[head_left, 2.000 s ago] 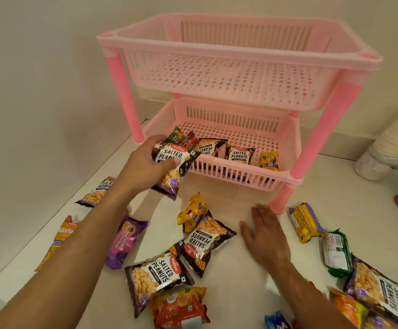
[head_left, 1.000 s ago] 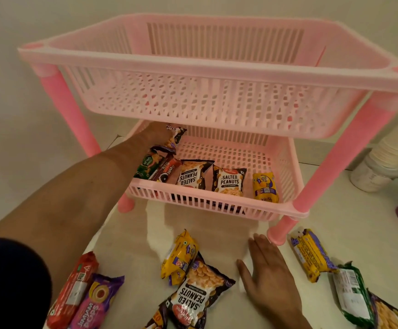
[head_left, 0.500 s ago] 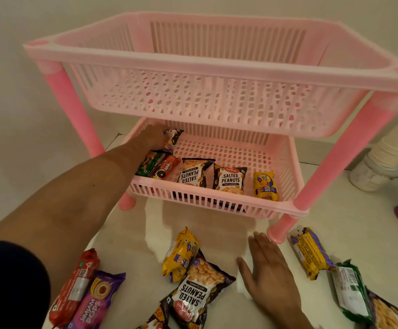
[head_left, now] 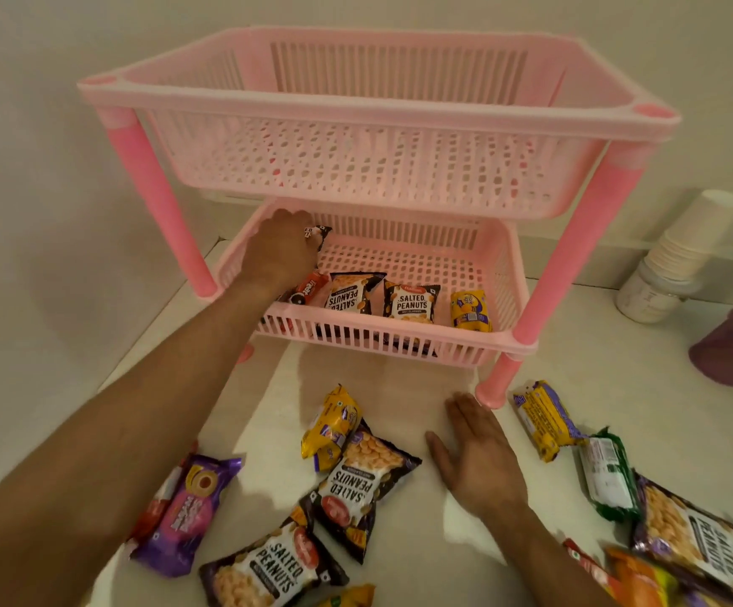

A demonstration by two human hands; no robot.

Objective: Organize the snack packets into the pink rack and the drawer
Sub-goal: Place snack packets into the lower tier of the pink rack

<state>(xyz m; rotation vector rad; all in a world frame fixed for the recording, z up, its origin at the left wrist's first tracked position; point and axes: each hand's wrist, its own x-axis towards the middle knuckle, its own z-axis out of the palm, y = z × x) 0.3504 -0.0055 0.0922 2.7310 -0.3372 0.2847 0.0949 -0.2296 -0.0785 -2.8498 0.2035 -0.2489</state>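
Under the top basket [head_left: 356, 168], left hand [head_left: 279, 251] grips a packet [head_left: 319, 233]; right hand [head_left: 478, 457] flat.

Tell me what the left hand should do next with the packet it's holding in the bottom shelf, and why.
Probably let go and draw back. The left hand is already inside the lower basket of the rack, holding a dark packet near the back left corner, behind the front row. Many packets still lie on the counter, where the right hand rests flat.
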